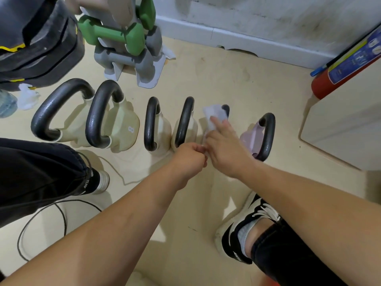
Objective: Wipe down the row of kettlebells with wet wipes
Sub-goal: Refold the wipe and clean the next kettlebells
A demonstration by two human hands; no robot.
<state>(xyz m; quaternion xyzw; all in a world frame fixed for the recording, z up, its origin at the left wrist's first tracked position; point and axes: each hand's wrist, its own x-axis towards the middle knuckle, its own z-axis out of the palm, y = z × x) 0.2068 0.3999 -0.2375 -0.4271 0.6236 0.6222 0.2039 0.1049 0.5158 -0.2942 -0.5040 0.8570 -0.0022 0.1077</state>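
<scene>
Six kettlebells with black handles stand in a row on the floor: four cream ones [121,129] on the left, a fifth whose handle tip [226,109] shows past my hands, and a lilac one [250,139] on the right. A white wet wipe [214,114] lies draped along the fifth handle. My right hand [226,147] wraps over that handle and holds the wipe against it, index finger stretched along the wipe. My left hand [191,157] is a fist at the near end of the same handle, apparently gripping it; the fifth kettlebell's body is hidden.
A rack of green and grey dumbbells [127,38] stands behind the row. Black weight plates [37,38] are at upper left, with crumpled used wipes [26,96] below them. A red fire extinguisher [321,81] and a cream cabinet [346,124] are on the right. A black cable [61,213] loops near my shoes.
</scene>
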